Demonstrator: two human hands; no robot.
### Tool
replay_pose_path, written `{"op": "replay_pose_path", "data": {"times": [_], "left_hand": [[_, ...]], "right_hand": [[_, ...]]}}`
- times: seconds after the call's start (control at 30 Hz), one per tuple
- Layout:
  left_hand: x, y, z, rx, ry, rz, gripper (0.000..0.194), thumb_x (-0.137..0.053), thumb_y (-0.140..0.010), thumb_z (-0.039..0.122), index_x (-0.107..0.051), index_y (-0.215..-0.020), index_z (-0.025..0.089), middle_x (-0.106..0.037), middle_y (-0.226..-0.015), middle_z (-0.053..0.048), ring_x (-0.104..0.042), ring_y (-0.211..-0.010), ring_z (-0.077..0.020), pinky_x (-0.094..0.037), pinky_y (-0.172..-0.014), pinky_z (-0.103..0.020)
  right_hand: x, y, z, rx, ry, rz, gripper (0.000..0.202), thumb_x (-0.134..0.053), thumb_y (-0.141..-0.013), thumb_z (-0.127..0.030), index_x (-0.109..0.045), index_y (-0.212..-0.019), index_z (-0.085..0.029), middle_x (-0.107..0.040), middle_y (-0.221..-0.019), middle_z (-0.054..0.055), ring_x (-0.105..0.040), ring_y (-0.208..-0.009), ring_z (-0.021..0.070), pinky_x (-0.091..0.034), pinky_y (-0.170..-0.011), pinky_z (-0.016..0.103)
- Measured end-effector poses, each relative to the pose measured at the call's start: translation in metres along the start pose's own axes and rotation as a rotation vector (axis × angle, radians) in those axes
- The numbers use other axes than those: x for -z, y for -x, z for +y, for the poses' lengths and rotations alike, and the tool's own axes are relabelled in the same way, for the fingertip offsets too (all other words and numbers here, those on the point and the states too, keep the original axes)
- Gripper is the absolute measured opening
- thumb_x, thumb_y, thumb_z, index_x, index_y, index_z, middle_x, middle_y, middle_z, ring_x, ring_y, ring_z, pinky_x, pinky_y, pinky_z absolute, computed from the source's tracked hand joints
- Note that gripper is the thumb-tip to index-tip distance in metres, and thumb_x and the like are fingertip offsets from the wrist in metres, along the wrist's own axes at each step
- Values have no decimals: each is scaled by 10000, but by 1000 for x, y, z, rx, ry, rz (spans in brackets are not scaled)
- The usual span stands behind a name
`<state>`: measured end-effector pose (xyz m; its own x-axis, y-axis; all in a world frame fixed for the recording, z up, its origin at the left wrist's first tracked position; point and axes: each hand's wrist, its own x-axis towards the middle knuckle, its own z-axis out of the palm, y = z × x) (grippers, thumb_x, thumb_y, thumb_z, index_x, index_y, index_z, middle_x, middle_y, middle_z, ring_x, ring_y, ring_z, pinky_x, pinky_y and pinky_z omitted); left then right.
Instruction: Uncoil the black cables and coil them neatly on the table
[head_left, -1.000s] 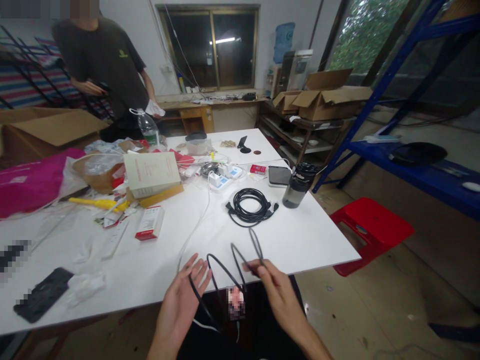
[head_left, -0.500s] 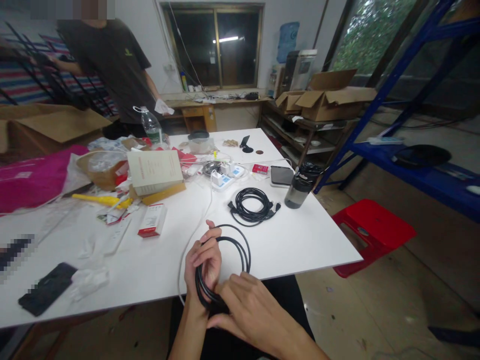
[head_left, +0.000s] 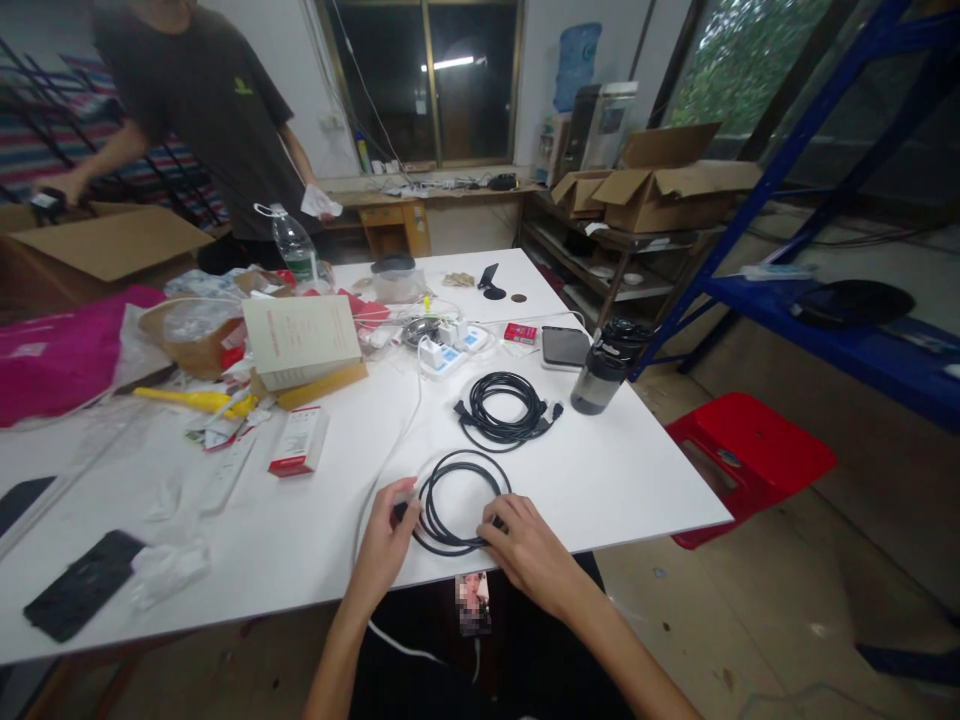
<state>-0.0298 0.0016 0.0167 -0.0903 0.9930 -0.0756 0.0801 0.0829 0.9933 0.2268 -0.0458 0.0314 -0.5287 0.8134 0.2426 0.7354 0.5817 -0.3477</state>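
Observation:
A loosely coiled black cable lies on the white table near its front edge. My left hand is at the coil's left side, its fingers curled round a dark end of the cable. At the right side of the coil, my right hand has its fingers closed on the cable. Just beyond is a second black cable bundle, wound in a tighter ring with its plugs at the sides.
A dark bottle and a tablet-like device stand right of the bundle. Leftward are a red-white box, a booklet and a black phone. A person stands beyond the table; a lit phone is below its edge.
The coil has gone from round my left wrist down onto the table. My hands have moved apart to its two sides. The person's arm now reaches over the cardboard box at the left.

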Motion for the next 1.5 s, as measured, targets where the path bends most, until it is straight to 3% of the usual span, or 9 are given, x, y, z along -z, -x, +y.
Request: {"op": "replay_pose_path", "data": {"times": [0.2, 0.37, 0.47, 0.6, 0.73, 0.87, 0.93, 1.13, 1.5], "left_hand": [[2, 15, 2, -431, -505, 41, 391, -711, -954, 312, -713, -1343, 276, -613, -1444, -152, -531, -1387, -379, -348, -1227, -584], [-6, 18, 2, -619, -721, -125, 328, -637, -997, 208, -757, -1282, 319, -654, -1475, -118, -564, -1387, -368, -213, -1289, -642], [-7, 19, -2, -686, -771, -209, 270, -650, -989, 184, -761, -1213, 284, -655, -1464, -119, -535, -1416, -366, -300, -1264, -634], [-11, 16, -10, -711, -782, -309, 288, -734, -979, 258, -697, -1264, 235, -704, -1253, -121, -626, -1241, -327, -477, -1143, -565], [-16, 9, -18, -691, -793, -267, 268, -743, -993, 294, -689, -1248, 231, -700, -1185, -115, -650, -1175, -322, -518, -1082, -548], [-17, 5, -22, -680, -776, -229, 273, -725, -1009, 291, -682, -1273, 237, -686, -1240, -123, -644, -1222, -325, -517, -1097, -546], [-16, 5, -24, -671, -770, -219, 285, -722, -1012, 286, -677, -1289, 242, -679, -1261, -125, -639, -1241, -325, -510, -1115, -548], [-15, 6, -27, -652, -753, -201, 287, -735, -1006, 280, -677, -1283, 237, -670, -1269, -122, -628, -1255, -316, -518, -1121, -529], [-15, 6, -29, -647, -750, -180, 251, -728, -1009, 275, -687, -1254, 238, -668, -1253, -113, -630, -1240, -309, -518, -1126, -546]], "right_hand": [[-19, -17, 17, -38, -245, 66, 222, -667, -1022, -165, -641, -1238, -206, -628, -1271, 113, -585, -1170, 256, -534, -1023, 423], [-28, -30, 35, -36, -388, 84, 271, -762, -989, -268, -647, -1229, -218, -618, -1331, 114, -596, -1244, 250, -541, -1073, 406], [-29, -35, 46, -26, -448, 109, 404, -825, -938, -401, -644, -1260, -238, -616, -1349, 118, -604, -1275, 263, -547, -1091, 420], [-17, -47, 60, -18, -438, 167, 472, -805, -949, -465, -612, -1329, -262, -619, -1358, 121, -605, -1290, 282, -539, -1111, 461], [-1, -69, 92, -70, -194, 308, 371, -676, -1045, -420, -593, -1357, -238, -636, -1323, 150, -603, -1254, 319, -519, -1091, 524], [-5, -87, 129, -82, 9, 231, 529, -712, -1004, -530, -577, -1392, -197, -638, -1358, 177, -604, -1237, 355, -513, -1056, 530], [-13, -91, 140, -101, 43, 191, 480, -667, -1033, -523, -591, -1369, -189, -664, -1303, 164, -623, -1186, 338, -520, -1024, 502], [-26, -93, 144, -165, 71, 208, 336, -493, -1117, -459, -653, -1231, -187, -674, -1158, 155, -605, -1079, 331, -503, -962, 481], [-13, -97, 143, -264, -5, 317, 323, -464, -1113, -501, -604, -1103, -210, -691, -1040, 127, -613, -977, 313, -478, -882, 437]]}}
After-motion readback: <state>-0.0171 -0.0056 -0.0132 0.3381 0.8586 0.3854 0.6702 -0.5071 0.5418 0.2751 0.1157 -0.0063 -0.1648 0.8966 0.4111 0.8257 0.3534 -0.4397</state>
